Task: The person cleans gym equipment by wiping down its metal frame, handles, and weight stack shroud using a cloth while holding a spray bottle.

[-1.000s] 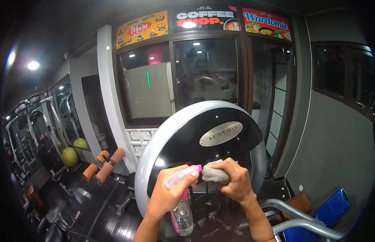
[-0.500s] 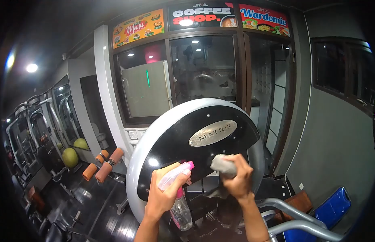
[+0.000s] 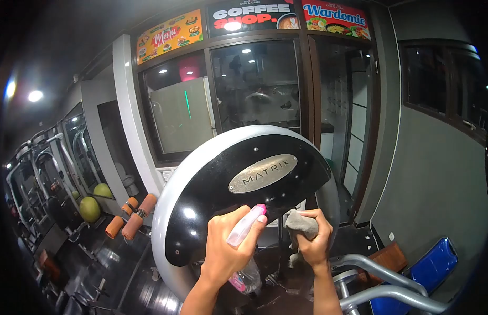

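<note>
My left hand (image 3: 226, 241) is wrapped round a spray bottle (image 3: 247, 226) with a clear body and a pink nozzle, which points at the machine. A bunched grey cloth (image 3: 300, 224) is gripped in my right hand (image 3: 316, 241), and part of it hangs below the fingers. Both hands are in front of the lower edge of a round gym machine cover (image 3: 202, 207), black with a silver rim. An oval MATRIX plate (image 3: 262, 173) sits on its upper part. Small light spots show on the black face near the nozzle.
Grey metal bars (image 3: 380, 273) and a blue padded seat (image 3: 433, 268) stand at the lower right. Orange foam rollers (image 3: 139, 216) and a green exercise ball (image 3: 89, 209) are on the left. Behind the machine are glass windows (image 3: 254, 84) under shop signs.
My left hand with the spray bottle has moved right and nearer the black cover. My right hand with the cloth is slightly lower, and the view has shifted a little.
</note>
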Demonstrator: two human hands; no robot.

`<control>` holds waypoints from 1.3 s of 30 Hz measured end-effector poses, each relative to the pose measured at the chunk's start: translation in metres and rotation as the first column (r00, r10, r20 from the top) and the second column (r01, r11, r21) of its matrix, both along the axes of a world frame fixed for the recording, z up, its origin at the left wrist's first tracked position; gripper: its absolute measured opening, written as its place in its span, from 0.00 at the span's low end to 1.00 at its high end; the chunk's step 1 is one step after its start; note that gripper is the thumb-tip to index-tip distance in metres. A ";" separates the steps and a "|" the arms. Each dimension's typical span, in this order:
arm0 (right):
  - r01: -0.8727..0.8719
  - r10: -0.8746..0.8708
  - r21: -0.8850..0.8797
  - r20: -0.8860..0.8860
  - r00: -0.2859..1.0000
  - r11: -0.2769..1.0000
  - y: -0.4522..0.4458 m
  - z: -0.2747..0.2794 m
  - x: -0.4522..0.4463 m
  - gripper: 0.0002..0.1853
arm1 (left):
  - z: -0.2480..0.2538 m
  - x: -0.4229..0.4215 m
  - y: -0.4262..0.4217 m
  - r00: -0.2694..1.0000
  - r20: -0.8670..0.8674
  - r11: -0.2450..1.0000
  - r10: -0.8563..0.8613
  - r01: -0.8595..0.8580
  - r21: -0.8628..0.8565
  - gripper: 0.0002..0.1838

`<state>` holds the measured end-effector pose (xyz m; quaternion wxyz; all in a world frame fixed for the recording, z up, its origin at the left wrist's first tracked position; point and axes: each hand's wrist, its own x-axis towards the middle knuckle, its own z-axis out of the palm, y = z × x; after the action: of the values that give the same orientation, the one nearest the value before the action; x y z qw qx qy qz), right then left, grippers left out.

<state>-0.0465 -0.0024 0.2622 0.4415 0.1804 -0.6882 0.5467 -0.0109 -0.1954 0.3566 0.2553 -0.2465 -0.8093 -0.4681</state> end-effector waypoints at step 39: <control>-0.053 0.076 0.336 -0.057 0.995 0.940 -0.022 0.091 -0.029 0.13 | 0.017 -0.003 -0.052 0.829 0.375 0.910 -0.415 0.369 0.191 0.17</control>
<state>-0.0758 -0.0240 0.3528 0.4098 0.2940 -0.7490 0.4297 -0.0138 -0.2478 0.3740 -0.0074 -0.2897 -0.7495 -0.5952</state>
